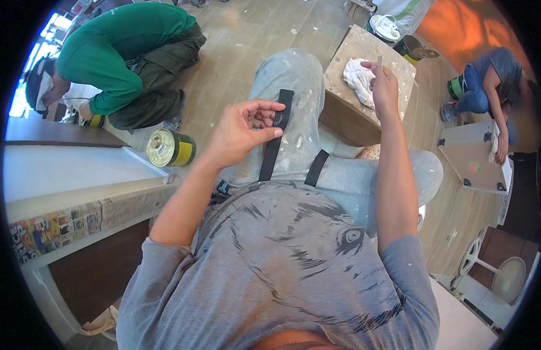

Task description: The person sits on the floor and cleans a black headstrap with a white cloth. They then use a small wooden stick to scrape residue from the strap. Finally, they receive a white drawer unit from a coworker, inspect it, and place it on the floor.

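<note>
My left hand [241,131] is over my left thigh, its thumb and curled fingers closing on the edge of a black strap-like strip [270,157]. The strip lies along the light grey, paint-spotted trousers [294,76]. Raised at the right, my right hand [384,90] pinches a small, thin, flat piece [379,60], seen nearly edge-on; its kind is unclear. Beneath that hand, a crumpled white cloth [358,79] rests on a paint-marked wooden box [337,67]. A second, shorter black strip [316,168] crosses my lap.
Someone in a green top [125,44] crouches at the left by a paint can [170,147]. At the right another person [498,81] bends over a pale panel [471,154]. Open cans [384,28] stand behind the box. A white-topped cabinet piece [66,169] is at my left.
</note>
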`<state>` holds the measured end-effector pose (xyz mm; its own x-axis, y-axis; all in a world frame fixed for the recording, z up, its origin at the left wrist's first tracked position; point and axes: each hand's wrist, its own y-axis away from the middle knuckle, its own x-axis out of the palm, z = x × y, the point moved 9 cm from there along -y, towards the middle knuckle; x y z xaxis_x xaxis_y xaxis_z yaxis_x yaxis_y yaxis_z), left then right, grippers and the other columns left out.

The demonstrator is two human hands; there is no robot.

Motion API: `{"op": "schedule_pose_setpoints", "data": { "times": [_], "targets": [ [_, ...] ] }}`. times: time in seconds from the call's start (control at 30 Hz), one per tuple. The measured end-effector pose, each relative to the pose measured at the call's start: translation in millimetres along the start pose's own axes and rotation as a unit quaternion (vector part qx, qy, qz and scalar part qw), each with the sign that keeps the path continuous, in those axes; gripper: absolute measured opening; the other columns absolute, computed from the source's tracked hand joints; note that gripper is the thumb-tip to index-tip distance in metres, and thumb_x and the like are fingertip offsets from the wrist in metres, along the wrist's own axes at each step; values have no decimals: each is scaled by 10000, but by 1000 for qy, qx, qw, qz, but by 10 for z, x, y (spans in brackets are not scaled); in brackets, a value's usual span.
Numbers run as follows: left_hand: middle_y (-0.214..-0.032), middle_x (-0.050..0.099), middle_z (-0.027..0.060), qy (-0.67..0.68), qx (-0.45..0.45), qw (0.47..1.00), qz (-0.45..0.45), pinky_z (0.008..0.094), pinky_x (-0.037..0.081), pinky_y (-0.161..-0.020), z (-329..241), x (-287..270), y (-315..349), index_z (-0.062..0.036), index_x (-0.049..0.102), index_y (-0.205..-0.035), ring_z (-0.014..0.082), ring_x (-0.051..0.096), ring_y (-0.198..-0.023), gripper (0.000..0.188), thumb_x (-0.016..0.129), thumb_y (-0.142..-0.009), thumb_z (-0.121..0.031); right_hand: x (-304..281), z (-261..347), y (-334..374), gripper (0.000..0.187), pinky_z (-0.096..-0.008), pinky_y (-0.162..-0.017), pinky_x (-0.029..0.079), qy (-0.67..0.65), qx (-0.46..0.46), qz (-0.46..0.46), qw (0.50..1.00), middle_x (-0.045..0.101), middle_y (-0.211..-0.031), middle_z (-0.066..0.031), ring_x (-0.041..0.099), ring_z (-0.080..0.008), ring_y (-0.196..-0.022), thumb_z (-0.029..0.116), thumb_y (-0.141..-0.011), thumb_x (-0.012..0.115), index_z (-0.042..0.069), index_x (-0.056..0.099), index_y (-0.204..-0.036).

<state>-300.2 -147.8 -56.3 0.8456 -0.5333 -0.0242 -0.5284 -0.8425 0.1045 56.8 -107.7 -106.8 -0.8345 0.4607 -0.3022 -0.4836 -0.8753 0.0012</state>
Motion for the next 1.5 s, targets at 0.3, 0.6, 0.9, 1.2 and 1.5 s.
{"op": "schedule_pose_setpoints", "data": {
  "times": [0.3, 0.6, 0.9, 1.2, 1.5],
  "targets": [
    [-847, 679, -27, -160, 7, 986, -54, 219, 444, -699, 68, -54, 21, 20, 776, -1065, 42, 546, -761, 221, 834, -870, -66, 760, 665, 1070, 384, -242, -689, 435, -126, -8, 285, 950, 550, -746, 30, 488, -62, -703, 363, -1097, 554, 61, 776, -1181],
    [-804, 701, -16, -176, -21, 979, -96, 235, 436, -652, 151, -105, -49, 15, 790, -920, 48, 549, -703, 163, 818, -923, -145, 969, 935, 1239, 283, -248, -735, 488, -160, -80, 326, 928, 662, -853, 15, 593, -66, -797, 222, -1059, 640, 3, 751, -1199],
    [-910, 717, 16, 46, -39, 998, -35, 239, 499, -708, 204, -146, -183, 12, 734, -1019, 85, 623, -766, 160, 797, -927, -102, 1024, 943, 1342, 187, -254, -767, 543, -191, -63, 340, 919, 719, -979, -16, 641, -79, -819, 69, -988, 700, -6, 744, -1154],
    [-832, 715, -1, -71, -39, 996, -23, 208, 465, -646, 107, -194, -608, 12, 771, -1036, 48, 590, -699, 213, 830, -903, -144, 1149, 961, 1389, 192, -260, -754, 544, -161, -104, 319, 928, 716, -958, -17, 645, -79, -803, 29, -953, 690, 6, 733, -1138],
    [-776, 693, -24, -35, 10, 998, -43, 188, 373, -543, 220, -231, -763, -34, 768, -946, 13, 525, -621, 189, 855, -885, -190, 1156, 1194, 1488, 172, -322, -672, 532, 2, -284, 218, 934, 709, -917, -119, 647, -197, -711, 81, -917, 738, -6, 734, -1066]
  ]
}}
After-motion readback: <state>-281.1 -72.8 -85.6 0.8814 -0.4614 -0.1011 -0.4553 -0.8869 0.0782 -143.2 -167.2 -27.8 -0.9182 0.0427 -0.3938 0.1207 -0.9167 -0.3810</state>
